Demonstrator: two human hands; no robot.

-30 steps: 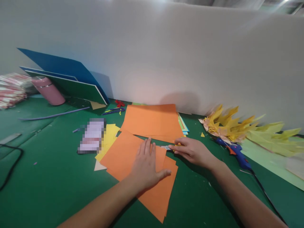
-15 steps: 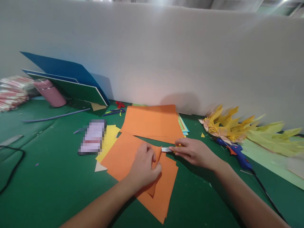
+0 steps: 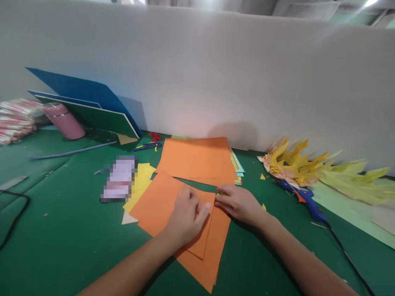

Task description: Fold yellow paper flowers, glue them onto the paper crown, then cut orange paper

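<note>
A folded sheet of orange paper [image 3: 200,242] lies on top of larger orange sheets [image 3: 154,201]. My left hand [image 3: 187,213] rests on it with curled fingers and holds it down, the thumb stretched along near its right edge. At that edge, close to the top corner, my right hand [image 3: 236,203] has its fingers closed on a cutter knife. Only a bit of yellow shows between those fingers; the blade is hidden now, tucked in at the paper's edge.
More orange sheets [image 3: 194,158] lie ahead. A phone [image 3: 119,179] and yellow paper [image 3: 140,185] are at left, near a pink bottle [image 3: 66,121] and leaning boards [image 3: 92,113]. At right are a blue glue gun [image 3: 308,199] and yellow paper leaves [image 3: 296,160].
My right hand has moved left to the folded paper's edge, and the blade has gone out of sight. My left thumb has lifted and straightened; the folded edge lies flatter.
</note>
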